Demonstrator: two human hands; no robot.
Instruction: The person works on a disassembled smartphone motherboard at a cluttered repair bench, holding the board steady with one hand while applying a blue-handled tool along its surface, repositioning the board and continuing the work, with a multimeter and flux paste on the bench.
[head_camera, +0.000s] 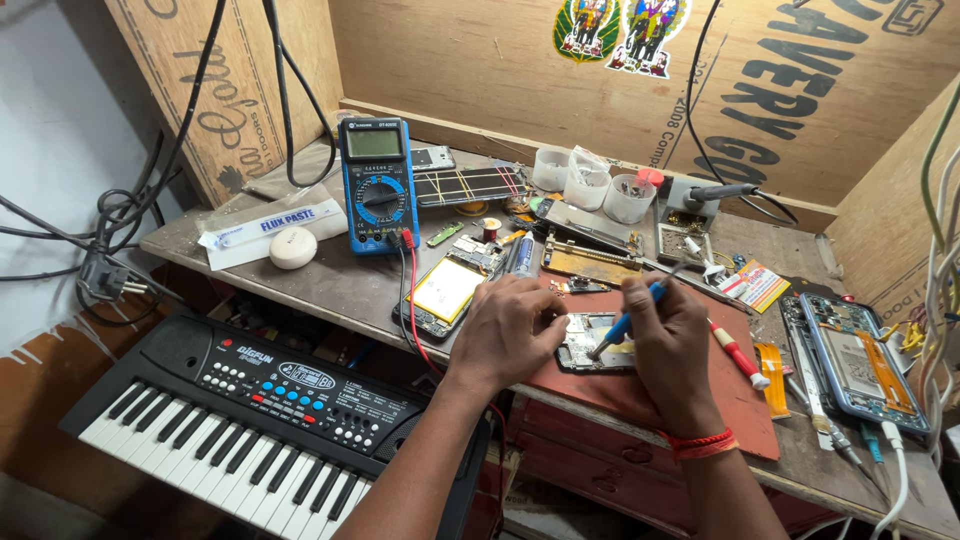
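An opened phone (590, 345) lies on a reddish-brown work mat (700, 400) at the bench's front. My left hand (510, 335) rests on the phone's left edge and steadies it. My right hand (670, 335) grips a blue-handled screwdriver (628, 318), whose tip points down into the phone's exposed inside. A red thread band circles my right wrist.
A blue multimeter (378, 185) stands at the back left, with red and black leads. A phone with a yellow battery (445, 292) lies left of my hands. Another opened phone (850, 360) sits at the right. Plastic cups (590, 185), a soldering iron (720, 192) and a keyboard (250, 410) surround the bench.
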